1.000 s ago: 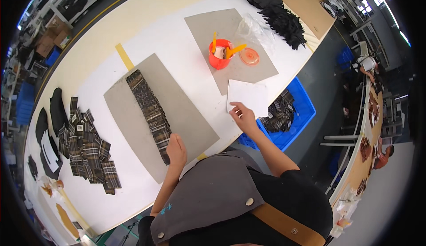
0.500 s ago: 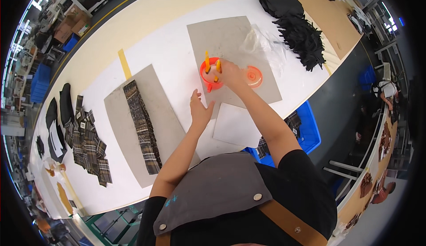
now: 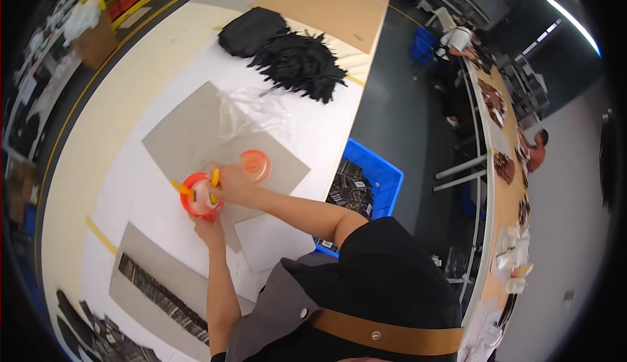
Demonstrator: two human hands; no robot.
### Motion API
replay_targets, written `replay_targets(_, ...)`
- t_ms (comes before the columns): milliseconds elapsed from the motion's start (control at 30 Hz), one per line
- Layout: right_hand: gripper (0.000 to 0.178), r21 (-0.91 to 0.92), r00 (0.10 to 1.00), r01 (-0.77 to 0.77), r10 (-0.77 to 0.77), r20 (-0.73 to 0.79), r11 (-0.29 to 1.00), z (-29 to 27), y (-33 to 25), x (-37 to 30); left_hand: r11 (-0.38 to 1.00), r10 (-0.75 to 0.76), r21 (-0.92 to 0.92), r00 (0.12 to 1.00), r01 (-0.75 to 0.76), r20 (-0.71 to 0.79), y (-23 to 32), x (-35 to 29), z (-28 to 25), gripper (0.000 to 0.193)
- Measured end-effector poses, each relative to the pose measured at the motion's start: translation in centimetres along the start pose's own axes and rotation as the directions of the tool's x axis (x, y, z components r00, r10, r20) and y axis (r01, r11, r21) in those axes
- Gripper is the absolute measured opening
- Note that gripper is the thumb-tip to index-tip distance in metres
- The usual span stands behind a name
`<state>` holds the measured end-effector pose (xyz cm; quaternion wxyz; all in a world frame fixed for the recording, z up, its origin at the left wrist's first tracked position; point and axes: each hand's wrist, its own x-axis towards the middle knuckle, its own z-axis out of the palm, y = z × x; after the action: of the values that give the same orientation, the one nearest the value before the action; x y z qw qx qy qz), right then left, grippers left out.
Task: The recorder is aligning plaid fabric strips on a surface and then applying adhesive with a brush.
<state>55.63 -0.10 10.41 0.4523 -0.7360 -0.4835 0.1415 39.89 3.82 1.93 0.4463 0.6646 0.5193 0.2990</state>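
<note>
A red-orange cup (image 3: 185, 200) with pale contents stands on the grey board at centre left. My left hand (image 3: 210, 231) is at the cup's near side, its fingers closed on the cup and partly hidden. Over the cup, my right hand (image 3: 234, 184) grips a yellow-handled brush (image 3: 214, 178), whose lower end is inside the cup. A second yellow-handled brush (image 3: 180, 189) leans against the cup's far left rim. Just right of my right hand lies a round, see-through orange lid (image 3: 255, 166).
Clear plastic film (image 3: 251, 115) and black fabric pieces (image 3: 297, 61) lie beyond the grey board (image 3: 176, 123). A white sheet (image 3: 271, 241) is nearer me. Plaid strips (image 3: 163, 300) lie on another board. A blue crate (image 3: 385, 182) holds plaid pieces beside the table. People work at the right.
My view has swung to the right. My left hand, open and apart from the cup before, is now closed on it. My right hand still holds the brush at the cup.
</note>
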Motion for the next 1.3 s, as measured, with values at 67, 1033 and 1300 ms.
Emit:
replay_targets(67,0.020,0.061,0.999,-0.034,0.035,-0.021,0.998,-1.3,-0.5,-0.2,1.000,-0.008,-0.007,1.000,0.008,0.021,1.0,-0.2,0.0,0.086)
replay_targets(1033,0.027,-0.053,0.596,0.485,-0.285,0.751,0.873,-7.2,-5.0,-0.1,0.990,-0.012,0.142,0.999,0.018,-0.039,-0.1,0.2,0.8,0.092)
replay_targets(1300,0.010,0.276,0.956,-0.042,-0.042,0.292,0.960,-5.5,-3.9,-0.8,0.994,-0.065,0.083,0.997,0.067,-0.031,-0.5,-0.2,1.1,0.090)
